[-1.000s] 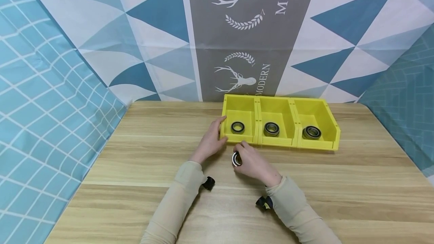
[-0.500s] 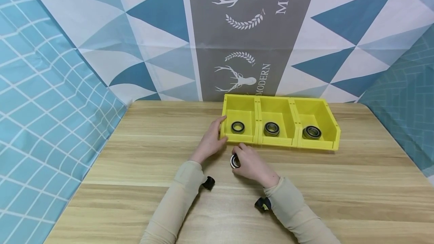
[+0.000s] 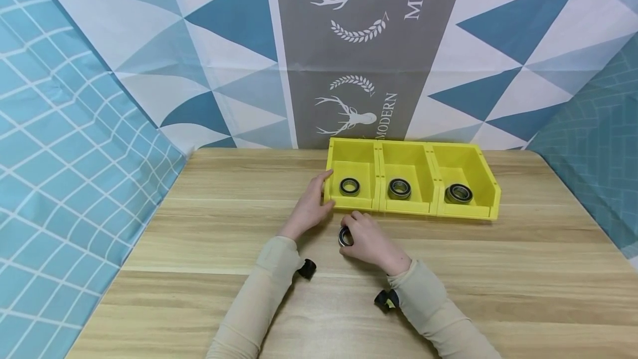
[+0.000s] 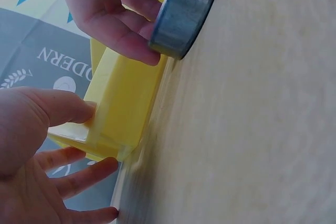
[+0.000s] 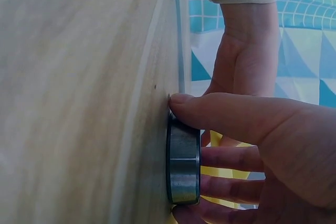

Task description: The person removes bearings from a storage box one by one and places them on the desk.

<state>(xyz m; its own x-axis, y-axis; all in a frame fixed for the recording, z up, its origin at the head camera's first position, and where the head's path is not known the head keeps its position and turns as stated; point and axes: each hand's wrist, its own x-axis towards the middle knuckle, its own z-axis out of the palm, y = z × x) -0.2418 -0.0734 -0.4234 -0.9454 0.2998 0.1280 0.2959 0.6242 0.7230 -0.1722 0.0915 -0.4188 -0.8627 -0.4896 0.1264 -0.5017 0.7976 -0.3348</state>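
Observation:
My right hand [image 3: 370, 240] pinches a ball bearing [image 3: 344, 236], a steel ring with a dark face, just in front of the left yellow bin [image 3: 354, 204]. In the right wrist view the thumb and fingertips hold the bearing [image 5: 184, 163] by its outer rim, low at the tabletop; whether it touches the wood I cannot tell. My left hand [image 3: 310, 208] rests at that bin's left front corner, thumb at the front and fingers along the side. Its fingers look mostly straight in the left wrist view. Inside the left bin lies another bearing [image 3: 349, 193].
The middle bin [image 3: 406, 209] and right bin [image 3: 466, 213] adjoin the left one, each with at least one bearing inside. A patterned cloth wall [image 3: 349, 60] rises behind them. The wooden table [image 3: 199, 248] extends to both sides and toward me.
My right hand has shifted slightly left and toward me with the bearing, then nearly stopped. The left hand and the bins have stayed in place.

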